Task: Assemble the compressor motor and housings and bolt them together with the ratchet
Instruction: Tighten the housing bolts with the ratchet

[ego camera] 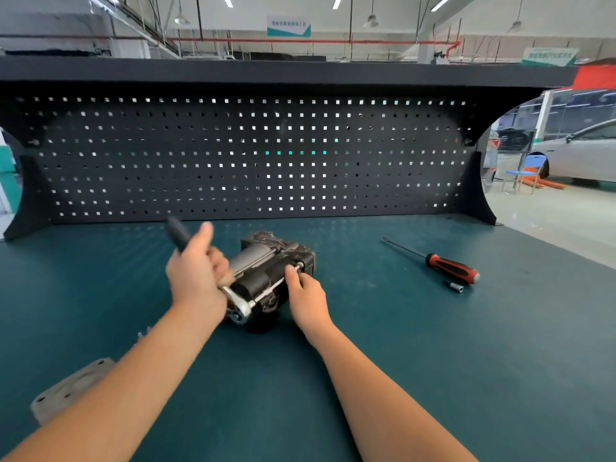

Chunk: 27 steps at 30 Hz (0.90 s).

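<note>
The compressor (278,253) lies on its side in the middle of the green bench mat (400,361), motor and housings together; the left hand (196,275) is wrapped tight round the black handle of the ratchet (240,310), blurred; the ratchet's head sits at the near end of the unit, and a thin extension bar (270,290) runs from it along the side to a bolt; the right hand (306,295) pinches the bar's far end with curled fingertips. Well to the right lie a red-handled screwdriver (448,266) and, just beside it, a small socket (456,288); a metal plate (66,390) rests at the near left, below the left forearm.
</note>
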{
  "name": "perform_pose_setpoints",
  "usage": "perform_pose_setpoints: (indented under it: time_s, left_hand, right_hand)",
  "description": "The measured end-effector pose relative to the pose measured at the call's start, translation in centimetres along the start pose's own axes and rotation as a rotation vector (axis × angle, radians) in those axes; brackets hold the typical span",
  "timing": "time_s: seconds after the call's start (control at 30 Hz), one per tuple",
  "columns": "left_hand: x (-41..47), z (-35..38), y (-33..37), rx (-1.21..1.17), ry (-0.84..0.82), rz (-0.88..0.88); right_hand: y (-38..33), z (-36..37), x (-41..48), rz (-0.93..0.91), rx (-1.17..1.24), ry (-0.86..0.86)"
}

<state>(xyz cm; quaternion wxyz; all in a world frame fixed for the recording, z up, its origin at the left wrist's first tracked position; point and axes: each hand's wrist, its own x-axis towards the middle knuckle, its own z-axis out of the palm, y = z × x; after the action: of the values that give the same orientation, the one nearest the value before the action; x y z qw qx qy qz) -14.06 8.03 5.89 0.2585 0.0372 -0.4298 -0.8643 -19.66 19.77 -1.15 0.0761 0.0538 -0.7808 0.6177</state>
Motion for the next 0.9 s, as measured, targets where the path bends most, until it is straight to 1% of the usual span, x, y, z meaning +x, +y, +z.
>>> perform_pose_setpoints:
  time_s: [0.03, 0.07, 0.1, 0.13, 0.17, 0.2, 0.23, 0.27, 0.3, 0.33, 0.37, 0.4, 0.43, 0.47, 0.5, 0.53, 0.57, 0.6, 0.63, 0.67, 0.7, 0.73, 0.77, 0.8, 0.83, 0.87, 0.9]
  left_hand:
    - [0.7, -0.2, 0.2, -0.090, 0.106, -0.084]
    - [1.1, -0.2, 0.2, -0.127, 0.156, -0.133]
    - [1.3, -0.2, 0.0, -0.112, 0.155, -0.135]
    - [1.2, 0.0, -0.2, -0.068, 0.103, -0.090]
    - [0.8, 0.2, -0.5, 0.009, 0.011, -0.002]
    - [0.2, 0.5, -0.5, 0.097, -0.129, 0.095]
    - [-0.6, 0.7, -0.4, 0.223, -0.318, 0.214]
    - [-1.6, 0.7, -0.3, 0.441, -0.558, 0.371]
    - [-2.3, 0.4, -0.4, 0.765, -0.846, 0.524]
    - [-2.8, 0.2, -0.8, 1.129, -1.140, 0.623]
    - [-3.3, -0.2, -1.4, 1.479, -1.369, 0.678]
    - [-3.5, -0.7, -1.8, 1.754, -1.506, 0.741]
    - [-3.4, -0.9, -2.2, 1.872, -1.524, 0.806]
    - [-3.3, -1.0, -2.3, 1.754, -1.457, 0.835]
    - [-3.5, -1.0, -2.2, 1.499, -1.306, 0.799]
    - [-3.6, -0.8, -1.9, 1.227, -1.106, 0.736]
    - [-3.5, -0.5, -1.6, 0.949, -0.865, 0.669]
    - [-3.2, -0.2, -1.3, 0.686, -0.606, 0.560]
    - [-2.6, -0.1, -0.9, 0.404, -0.399, 0.368]
    - [-1.8, -0.3, -0.7, 0.161, -0.213, 0.181]
    - [-1.0, -0.5, -0.4, -0.031, -0.055, 0.019]
    - [-0.4, -0.8, -0.2, -0.181, 0.066, -0.108]
    - [0.1, -1.1, -0.2, -0.249, 0.124, -0.184]
    - [0.5, -1.2, -0.3, -0.222, 0.125, -0.192]
    - [0.5, -1.1, -0.4, -0.159, 0.071, -0.139]
    - [0.1, -0.7, -0.5, -0.065, -0.025, -0.042]
    - [-0.4, -0.2, -0.6, 0.054, -0.158, 0.064]
  right_hand:
    - [0.1, 0.0, 0.0, 0.003, 0.025, -0.003]
    - [0.1, 0.0, 0.0, 0.002, 0.041, -0.008]
    - [0.2, 0.0, 0.0, 0.002, 0.051, -0.009]
    - [0.2, 0.0, -0.1, 0.002, 0.054, -0.008]
    - [0.3, 0.1, 0.1, 0.004, 0.064, -0.003]
    - [0.4, 0.1, 0.1, 0.003, 0.073, 0.000]
    - [0.4, 0.1, 0.1, 0.001, 0.080, -0.003]
    - [0.4, 0.0, 0.2, -0.008, 0.086, -0.019]
    - [0.4, 0.0, 0.2, -0.020, 0.087, -0.042]
    - [0.4, -0.1, 0.3, -0.028, 0.078, -0.055]
    - [0.3, -0.1, 0.3, -0.025, 0.066, -0.050]
    - [0.3, -0.2, 0.3, -0.017, 0.063, -0.036]
    - [0.4, -0.2, 0.3, -0.011, 0.071, -0.024]
    - [0.4, -0.2, 0.3, -0.007, 0.082, -0.021]
    - [0.5, 0.0, 0.4, -0.005, 0.100, -0.026]
    - [0.7, 0.1, 0.3, -0.007, 0.122, -0.035]
    - [0.8, 0.3, 0.3, -0.005, 0.141, -0.042]
    - [0.9, 0.4, 0.2, 0.009, 0.151, -0.046]
    - [0.9, 0.4, 0.1, 0.029, 0.157, -0.051]
    - [1.0, 0.4, 0.1, 0.045, 0.161, -0.055]
    - [1.1, 0.4, 0.2, 0.055, 0.166, -0.059]
    - [1.1, 0.3, 0.3, 0.062, 0.172, -0.065]
    - [1.2, 0.2, 0.3, 0.069, 0.178, -0.074]
    - [1.1, 0.1, 0.4, 0.078, 0.192, -0.086]
    - [1.1, 0.1, 0.4, 0.090, 0.213, -0.100]
    - [1.1, 0.0, 0.4, 0.107, 0.244, -0.113]
    - [1.1, -0.1, 0.3, 0.122, 0.278, -0.122]
